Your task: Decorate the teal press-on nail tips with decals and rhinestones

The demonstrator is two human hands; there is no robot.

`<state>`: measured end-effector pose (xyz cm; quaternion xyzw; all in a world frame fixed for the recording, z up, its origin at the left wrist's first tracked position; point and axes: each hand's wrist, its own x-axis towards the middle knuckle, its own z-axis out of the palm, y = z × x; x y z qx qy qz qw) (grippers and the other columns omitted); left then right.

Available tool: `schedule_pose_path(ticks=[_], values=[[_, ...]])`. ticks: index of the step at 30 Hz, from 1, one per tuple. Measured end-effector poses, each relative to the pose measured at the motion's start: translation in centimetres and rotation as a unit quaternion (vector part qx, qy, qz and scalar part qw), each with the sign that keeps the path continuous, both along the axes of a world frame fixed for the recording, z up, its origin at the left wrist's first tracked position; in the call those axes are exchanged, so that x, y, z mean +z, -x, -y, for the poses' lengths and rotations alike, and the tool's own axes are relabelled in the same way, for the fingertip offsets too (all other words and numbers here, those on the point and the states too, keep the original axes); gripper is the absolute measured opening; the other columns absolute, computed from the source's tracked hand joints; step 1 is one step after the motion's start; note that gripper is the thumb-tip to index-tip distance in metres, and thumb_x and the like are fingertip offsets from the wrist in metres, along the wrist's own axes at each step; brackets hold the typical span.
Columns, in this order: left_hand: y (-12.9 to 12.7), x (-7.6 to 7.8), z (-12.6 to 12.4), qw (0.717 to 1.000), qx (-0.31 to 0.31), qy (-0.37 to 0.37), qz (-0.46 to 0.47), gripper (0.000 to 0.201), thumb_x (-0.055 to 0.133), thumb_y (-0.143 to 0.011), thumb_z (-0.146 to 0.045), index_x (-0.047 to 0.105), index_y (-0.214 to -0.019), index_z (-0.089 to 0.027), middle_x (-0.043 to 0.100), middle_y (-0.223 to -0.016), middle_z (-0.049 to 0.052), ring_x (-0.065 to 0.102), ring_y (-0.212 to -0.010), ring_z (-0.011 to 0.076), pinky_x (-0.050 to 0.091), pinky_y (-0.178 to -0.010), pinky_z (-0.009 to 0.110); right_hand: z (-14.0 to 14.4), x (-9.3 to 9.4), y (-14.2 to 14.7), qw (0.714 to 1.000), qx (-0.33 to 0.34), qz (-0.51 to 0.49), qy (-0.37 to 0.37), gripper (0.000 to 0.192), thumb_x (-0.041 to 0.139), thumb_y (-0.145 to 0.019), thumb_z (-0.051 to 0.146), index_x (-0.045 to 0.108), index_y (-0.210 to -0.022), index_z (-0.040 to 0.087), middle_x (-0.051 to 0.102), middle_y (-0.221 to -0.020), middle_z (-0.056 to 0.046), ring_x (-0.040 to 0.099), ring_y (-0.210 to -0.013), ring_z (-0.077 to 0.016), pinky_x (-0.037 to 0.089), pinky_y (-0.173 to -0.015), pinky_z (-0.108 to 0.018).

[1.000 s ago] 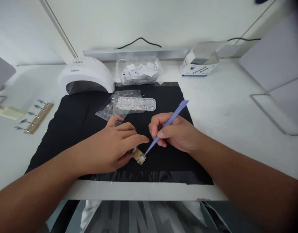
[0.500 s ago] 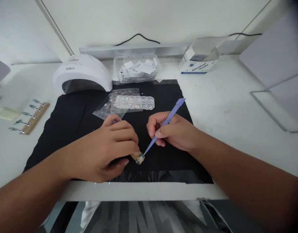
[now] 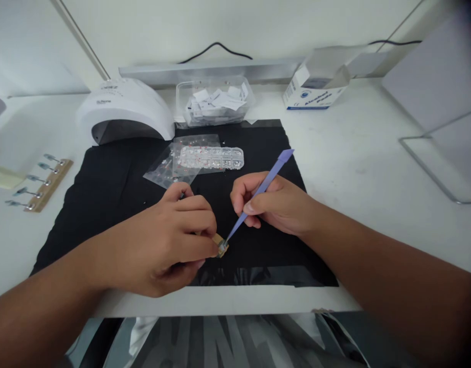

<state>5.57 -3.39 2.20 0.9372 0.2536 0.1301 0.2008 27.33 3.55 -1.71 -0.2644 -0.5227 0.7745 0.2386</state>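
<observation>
My left hand (image 3: 181, 237) is closed, its thumb and fingers pinching a small tan piece (image 3: 219, 240) with a shiny, pale nail tip (image 3: 222, 248) at its end. Most of that piece is hidden under my fingers. Held like a pen in my right hand (image 3: 271, 202) are slim purple tweezers (image 3: 261, 190) with a wedge-shaped upper end. Their fine point meets the nail tip, or hovers just over it; I cannot tell which. Both hands are over a black mat (image 3: 258, 255). A clear compartment case (image 3: 212, 158) of tiny stones lies beyond them on clear plastic sheets (image 3: 162, 171).
A white nail lamp (image 3: 126, 110) stands at the back left. Beside it are a clear tub (image 3: 214, 105) of paper packets and an open alcohol pads box (image 3: 314, 94). At left, a wooden bar (image 3: 51, 186) carries several nail tips on metal stands.
The small piece has turned slightly in my left fingers, which have shifted a little. The tweezers' point stays at the nail tip. The whole view has tilted slightly.
</observation>
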Motion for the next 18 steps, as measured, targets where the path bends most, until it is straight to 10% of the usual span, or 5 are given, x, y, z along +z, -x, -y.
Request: schedule_pose_path(ticks=[18], values=[[-0.06,0.36,0.08,1.000,0.004,0.016,-0.009,0.019,0.053,-0.085,-0.010,0.066,-0.095,-0.020,0.067,-0.089,0.003,0.060,-0.091,0.0215,0.031,-0.089,0.044,0.07,-0.05,0.00,1.000,0.001,0.012,-0.011,0.007,0.058,-0.060,0.012,0.064,-0.062,0.016,0.056,-0.046,0.005,0.051,-0.042,-0.0074,0.038,-0.037,-0.015]])
